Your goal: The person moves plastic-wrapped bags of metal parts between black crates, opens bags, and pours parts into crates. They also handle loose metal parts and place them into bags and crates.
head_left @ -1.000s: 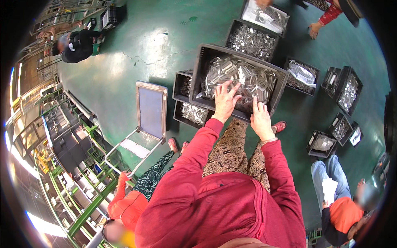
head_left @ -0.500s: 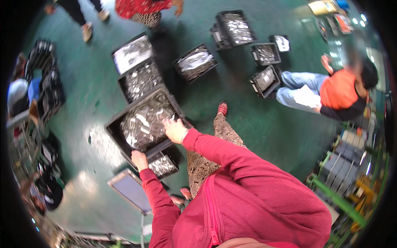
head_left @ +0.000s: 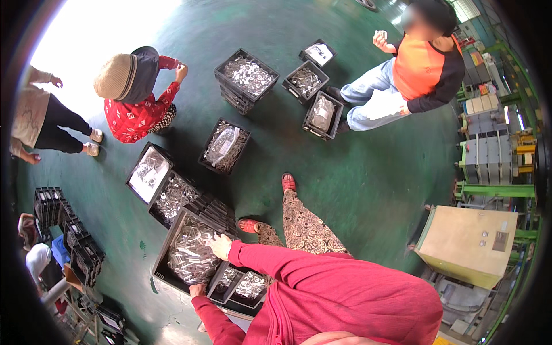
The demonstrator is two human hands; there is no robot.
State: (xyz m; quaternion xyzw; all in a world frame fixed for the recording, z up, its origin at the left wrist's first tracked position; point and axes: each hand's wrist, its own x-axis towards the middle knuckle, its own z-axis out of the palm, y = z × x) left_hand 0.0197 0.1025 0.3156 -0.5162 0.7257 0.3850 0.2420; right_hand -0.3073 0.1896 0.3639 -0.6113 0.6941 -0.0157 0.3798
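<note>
A large black crate (head_left: pixel 163 276) stands in front of me, filled with loose, shiny clear-grey pieces (head_left: pixel 192 250) too small to identify. My left hand (head_left: pixel 197 289) is closed over the rim at its near corner. Across the right-hand rim reaches my right hand (head_left: pixel 220 246), its fingers stretched out and touching the pieces at that side, nothing seen held. Beside the near side are a small black bin of silvery pieces (head_left: pixel 250 284) and a smaller compartment (head_left: pixel 227 279) with similar pieces.
More black crates of pieces, including a bagged one (head_left: pixel 224 145) and a stack (head_left: pixel 246 75), stand on the green floor. One person in orange (head_left: pixel 422 75) stands at the far right, another in red (head_left: pixel 138 115) at the far left. A beige cabinet (head_left: pixel 466 238) is to the right.
My view has turned, so the crates appear lower and farther left. The person in red shows more fully. My hands stay at the large crate.
</note>
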